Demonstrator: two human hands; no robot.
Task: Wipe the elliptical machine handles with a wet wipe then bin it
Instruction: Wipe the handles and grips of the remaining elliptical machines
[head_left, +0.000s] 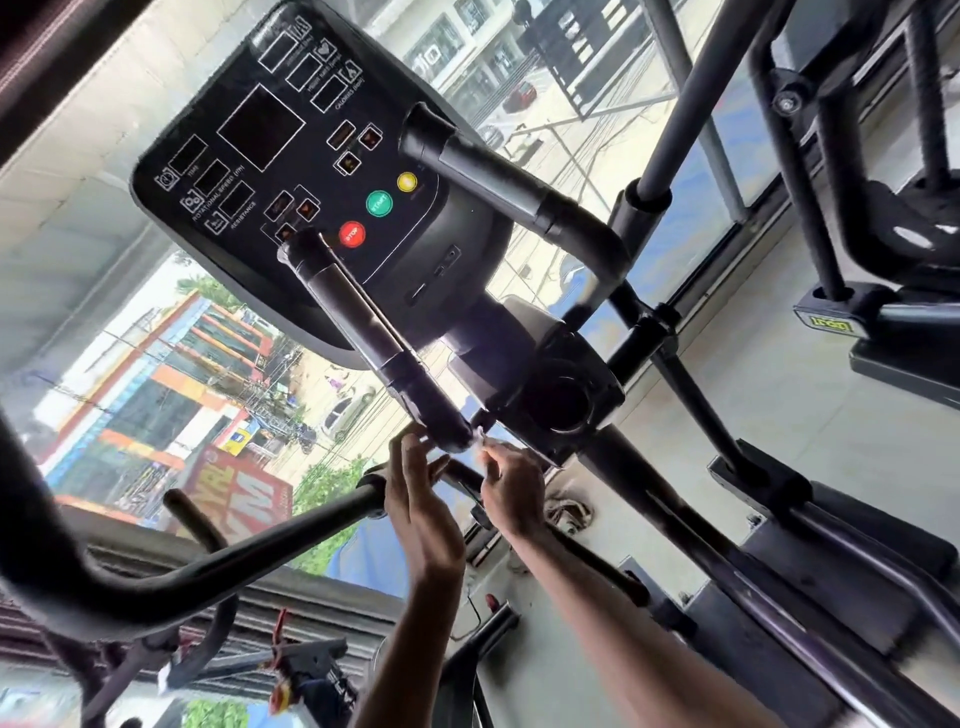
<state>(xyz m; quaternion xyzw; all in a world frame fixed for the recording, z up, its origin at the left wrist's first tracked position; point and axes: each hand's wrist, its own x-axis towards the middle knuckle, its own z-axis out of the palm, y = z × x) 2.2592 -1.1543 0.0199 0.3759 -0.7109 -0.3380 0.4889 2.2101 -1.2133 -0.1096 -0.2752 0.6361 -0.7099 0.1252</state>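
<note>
The wipe (479, 438) shows only as a small white crumpled scrap, pressed against the lower end of the near handle (363, 332), a glossy black bar with a pale strip along it. The right hand (511, 488) pinches the wipe at its fingertips. The left hand (421, 488) is open, fingers fairly straight, just beside that same end; whether it touches is unclear. A second handle (519, 192) crosses the console (291, 171). Below the console sits a round well (563, 402) – too dark inside to tell what it holds.
</note>
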